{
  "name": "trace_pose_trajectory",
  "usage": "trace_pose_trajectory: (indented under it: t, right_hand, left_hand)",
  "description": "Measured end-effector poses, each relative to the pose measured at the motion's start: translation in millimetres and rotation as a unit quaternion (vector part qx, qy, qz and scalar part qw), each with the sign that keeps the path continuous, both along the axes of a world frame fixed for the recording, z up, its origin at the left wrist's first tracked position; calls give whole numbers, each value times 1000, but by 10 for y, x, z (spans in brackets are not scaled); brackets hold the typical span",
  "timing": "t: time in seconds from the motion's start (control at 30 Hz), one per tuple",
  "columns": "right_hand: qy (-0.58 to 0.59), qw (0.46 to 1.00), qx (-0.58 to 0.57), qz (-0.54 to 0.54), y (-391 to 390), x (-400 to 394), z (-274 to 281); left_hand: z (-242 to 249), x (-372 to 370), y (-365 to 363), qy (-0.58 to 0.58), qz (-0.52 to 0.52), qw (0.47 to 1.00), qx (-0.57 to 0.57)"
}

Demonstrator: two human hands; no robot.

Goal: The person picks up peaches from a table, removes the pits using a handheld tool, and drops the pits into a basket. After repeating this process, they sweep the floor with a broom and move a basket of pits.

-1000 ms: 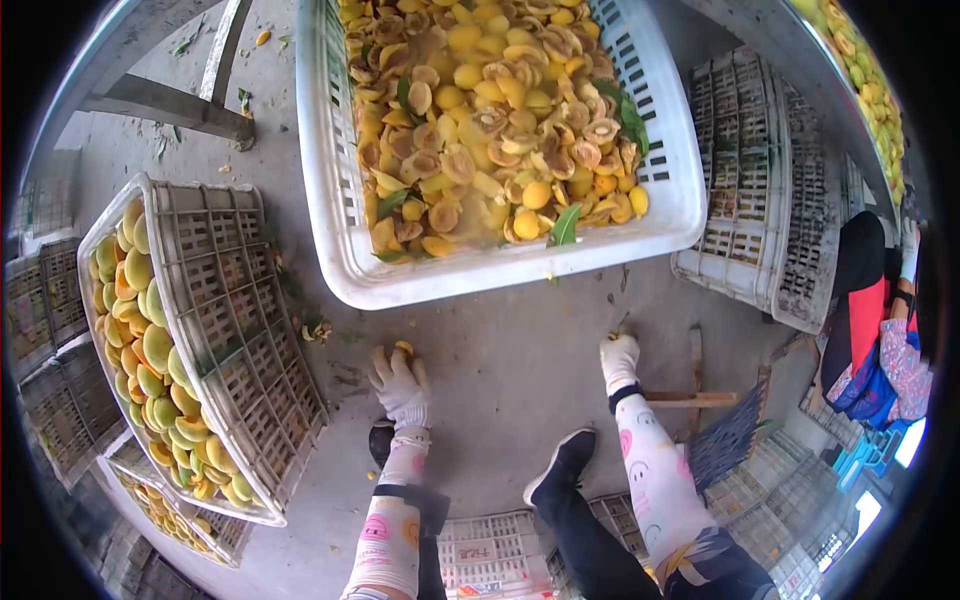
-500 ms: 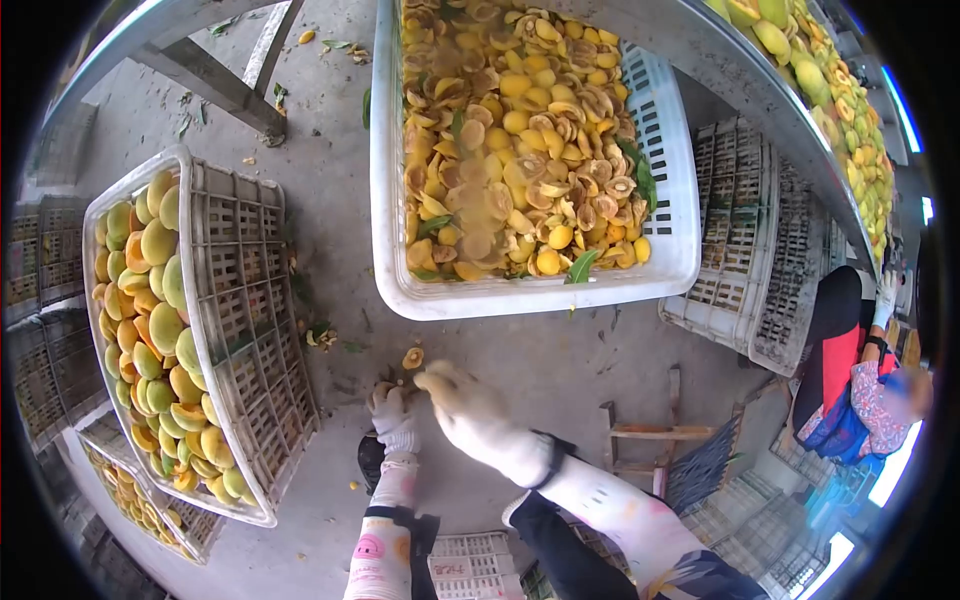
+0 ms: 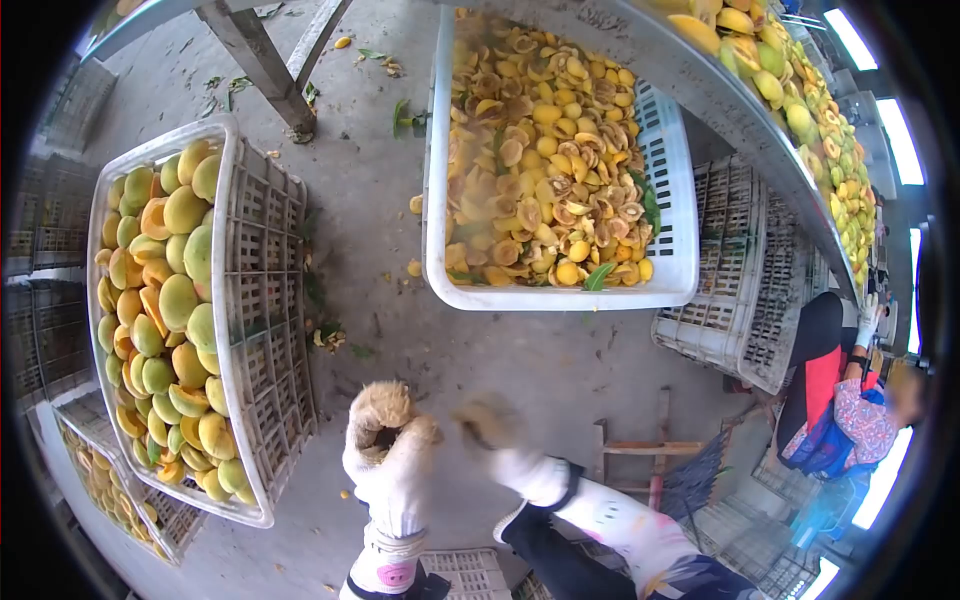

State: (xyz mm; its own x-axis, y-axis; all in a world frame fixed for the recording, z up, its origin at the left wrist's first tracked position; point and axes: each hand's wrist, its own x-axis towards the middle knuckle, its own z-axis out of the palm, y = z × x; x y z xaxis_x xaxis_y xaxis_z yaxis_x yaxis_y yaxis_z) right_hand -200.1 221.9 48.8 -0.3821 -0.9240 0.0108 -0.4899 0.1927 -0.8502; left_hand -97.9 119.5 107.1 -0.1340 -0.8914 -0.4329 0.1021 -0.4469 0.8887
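My left hand (image 3: 385, 435), in a pale stained glove, is low in the middle of the view. Its fingers curl toward the thumb around a dark gap; whether anything sits inside is hidden. Just to its right my right hand (image 3: 490, 424), gloved too, is smeared by motion, so neither its fingers nor anything in them can be made out. The hands are apart. Left of them stands a tilted-looking plastic crate (image 3: 262, 300) full of green-yellow mangoes (image 3: 180, 300), some cut. Beyond them a white tub (image 3: 570, 297) holds yellow fruit halves and scraps (image 3: 550, 190) with leaves.
A metal table edge (image 3: 740, 110) crosses the upper right, with cut fruit (image 3: 825, 150) heaped on it. Stacked crates (image 3: 700, 270) stand beneath. A wooden-framed stool (image 3: 655, 448) is right of my hands. At far right sits another person (image 3: 840, 400). Scraps dot the floor.
My left hand has come up larger in view, its fingers curled. My right hand has shifted right and down. The fruit piece seen ahead of the hands is gone from that spot.
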Motion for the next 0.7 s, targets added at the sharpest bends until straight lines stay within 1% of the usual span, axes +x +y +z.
trace_pose_trajectory:
  t: [0.03,0.07,0.1,0.13,0.17,0.2,0.23,0.27,0.3,0.33,0.37,0.4,0.43,0.47,0.5,0.57,0.67,0.7]
  right_hand:
    - [54,998,-7,-26,0,-285,287]
    - [104,993,-18,-51,-75,-569,529]
    - [204,972,65,-98,-225,-780,757]
    - [200,969,52,-134,-377,-1042,858]
    - [246,948,19,-200,-392,-1239,908]
    - [142,942,-29,-303,-318,-1312,930]
    - [-25,925,-47,-377,-192,-1382,884]
    - [-192,874,-63,-442,-22,-1426,768]
    - [-351,791,-79,-495,123,-1443,618]
    - [-401,763,-110,-495,155,-1381,427]
    - [-517,712,-98,-465,28,-1380,371]
    - [-603,644,-130,-453,-64,-1299,328]
    - [-589,650,-105,-469,-285,-1325,416]
    - [-541,669,-145,-489,-304,-1350,-93]
    - [-616,563,-115,-539,-512,-1375,348]
    - [-667,509,-164,-519,-555,-1419,178]
    - [-661,506,-201,-517,-623,-1261,92]
    - [-664,511,-186,-513,-579,-1230,105]
  left_hand:
    - [151,-145,-94,20,-44,992,-115]
    - [248,-371,-224,9,-71,975,-213]
    - [342,-623,-385,-7,-99,945,-311]
    - [404,-913,-520,-71,-154,906,-388]
    - [409,-1171,-632,-130,-210,855,-456]
    - [283,-1360,-708,-254,-215,810,-482]
    - [104,-1491,-721,-372,-218,752,-499]
    - [-25,-1476,-731,-430,-225,723,-492]
    - [-150,-1426,-765,-485,-232,689,-486]
    - [-265,-1403,-776,-453,-217,711,-492]
    - [-353,-1419,-799,-446,-193,774,-406]
    - [-151,-1442,-873,-425,-162,856,-248]
    - [-87,-1452,-918,-433,-93,879,-175]
    - [-118,-1438,-1038,-442,-179,867,-144]
    - [-148,-1406,-1099,-449,-266,846,-110]
    - [-115,-1390,-1072,-437,-270,851,-111]
    - [-75,-1372,-1079,-419,-280,852,-140]
    - [-90,-1338,-1056,-413,-286,851,-152]
